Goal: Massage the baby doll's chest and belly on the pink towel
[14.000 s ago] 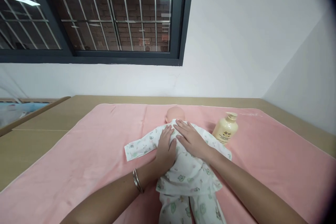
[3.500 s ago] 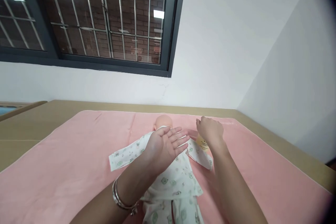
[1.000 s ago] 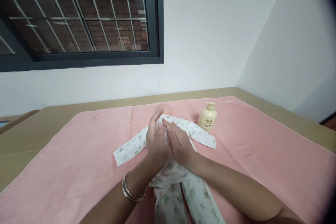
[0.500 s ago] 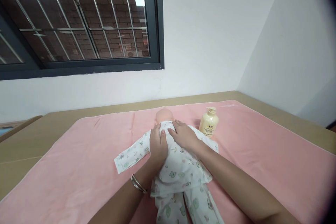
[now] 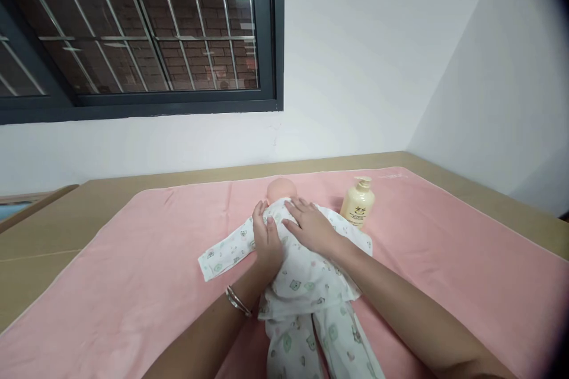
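Observation:
A baby doll (image 5: 281,188) lies on a pink mat, its bald head away from me. It wears a white printed top (image 5: 306,278) and matching trousers (image 5: 291,340). My right hand (image 5: 313,228) rests flat on the upper part of the top, fingers stretched out. At the doll's left-hand shoulder in the picture is my left hand (image 5: 267,240), turned on its edge with the fingers extended and the thumb apart. Neither hand grips anything. The doll's face is hidden from view. A silver bangle (image 5: 237,301) circles my left wrist.
A cream pump bottle (image 5: 358,201) stands on the pink mat (image 5: 146,260), right of the doll. Under the mat is a tan padded surface (image 5: 48,231) meeting a white wall (image 5: 347,71). A barred window (image 5: 151,41) is at upper left.
My left hand has tilted onto its edge, its fingers lifting from the doll's shoulder. My right hand stays on the top with slightly more spread fingers. The view has shifted a little.

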